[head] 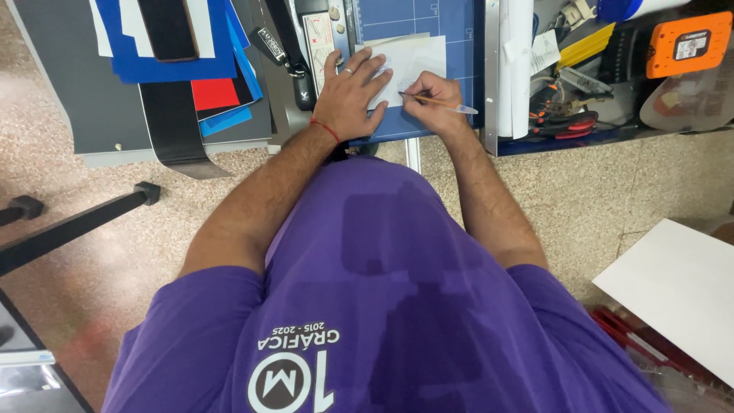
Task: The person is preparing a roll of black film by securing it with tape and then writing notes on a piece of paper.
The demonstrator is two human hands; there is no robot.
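Pen (438, 102), slim, clear-barrelled: grasped in the right hand (430, 99), tip at the white paper sheet (413, 65). Long axis ran nearly level across the view, tip toward the left hand, cap end out to the right. Sheet lay on the blue cutting board (417, 23). Left hand (349, 95) lay flat, fingers spread, grasping nothing, pressing the sheet, seemingly to steady it under the pen. Coloured card stack (218, 95) sat well left.

Paper sheet (413, 57) on cutting board (451, 30); left hand (348, 95) flat on sheet; right hand (432, 99) beside, holding pen (440, 102).
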